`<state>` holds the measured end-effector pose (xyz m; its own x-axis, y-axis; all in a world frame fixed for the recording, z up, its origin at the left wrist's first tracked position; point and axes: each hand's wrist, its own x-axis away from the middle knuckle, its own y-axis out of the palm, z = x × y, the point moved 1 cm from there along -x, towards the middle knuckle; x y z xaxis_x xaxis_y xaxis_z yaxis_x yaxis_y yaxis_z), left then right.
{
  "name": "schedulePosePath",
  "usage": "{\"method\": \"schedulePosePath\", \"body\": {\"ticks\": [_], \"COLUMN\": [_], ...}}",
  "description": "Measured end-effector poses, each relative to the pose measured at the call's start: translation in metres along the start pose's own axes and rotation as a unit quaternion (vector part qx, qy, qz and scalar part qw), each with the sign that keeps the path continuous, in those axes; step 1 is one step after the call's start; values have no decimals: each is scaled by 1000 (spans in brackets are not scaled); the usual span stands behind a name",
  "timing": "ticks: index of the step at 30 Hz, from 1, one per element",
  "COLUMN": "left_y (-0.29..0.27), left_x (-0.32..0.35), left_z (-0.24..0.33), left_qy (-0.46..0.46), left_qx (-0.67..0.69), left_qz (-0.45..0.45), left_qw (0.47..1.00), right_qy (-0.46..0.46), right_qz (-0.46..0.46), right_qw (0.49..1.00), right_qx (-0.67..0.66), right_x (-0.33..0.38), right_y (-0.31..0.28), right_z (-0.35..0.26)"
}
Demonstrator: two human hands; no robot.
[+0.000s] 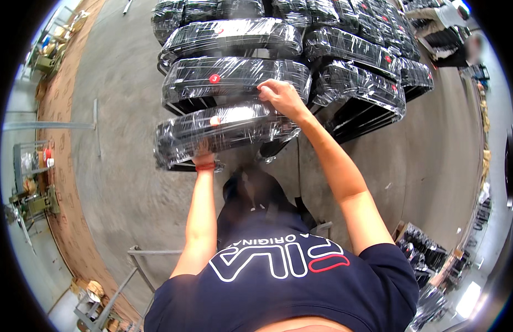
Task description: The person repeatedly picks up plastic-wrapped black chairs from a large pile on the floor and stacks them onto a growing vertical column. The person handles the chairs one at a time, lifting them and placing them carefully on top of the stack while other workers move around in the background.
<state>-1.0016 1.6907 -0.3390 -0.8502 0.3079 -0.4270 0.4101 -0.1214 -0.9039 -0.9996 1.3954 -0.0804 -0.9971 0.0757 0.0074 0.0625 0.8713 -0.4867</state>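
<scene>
In front of me is a long, curved black bundle (242, 124) wrapped in shiny clear film, the nearest of several like it. My left hand (204, 152), with a red band at the wrist, is against its near side, left of the middle. Blur and film hide those fingers, so I cannot tell how they close. My right hand (281, 98) is at the bundle's far upper edge, right of the middle, its fingers bent and pinched together at the film. Just beyond lies another wrapped bundle (240, 74) with a round red sticker (214, 79).
More film-wrapped bundles (356, 83) stand in rows ahead and to the right. A grey metal frame (139, 263) is at my lower left. Two people (453, 47) are at the far right. Brown sheeting (60, 166) runs along the left floor. Wrapped black goods (428, 249) lie behind right.
</scene>
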Motion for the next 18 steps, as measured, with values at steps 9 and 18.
{"method": "schedulePosePath", "body": {"ticks": [9, 18], "left_y": [-125, -185], "left_x": [90, 113], "left_z": [6, 37], "left_qy": [88, 197], "left_qx": [37, 119], "left_qz": [55, -42], "left_qw": [994, 972], "right_qy": [135, 199], "right_qz": [-314, -377], "right_qw": [937, 894], "right_qx": [75, 139], "right_x": [12, 127], "right_y": [24, 12], "right_z": [21, 10]}}
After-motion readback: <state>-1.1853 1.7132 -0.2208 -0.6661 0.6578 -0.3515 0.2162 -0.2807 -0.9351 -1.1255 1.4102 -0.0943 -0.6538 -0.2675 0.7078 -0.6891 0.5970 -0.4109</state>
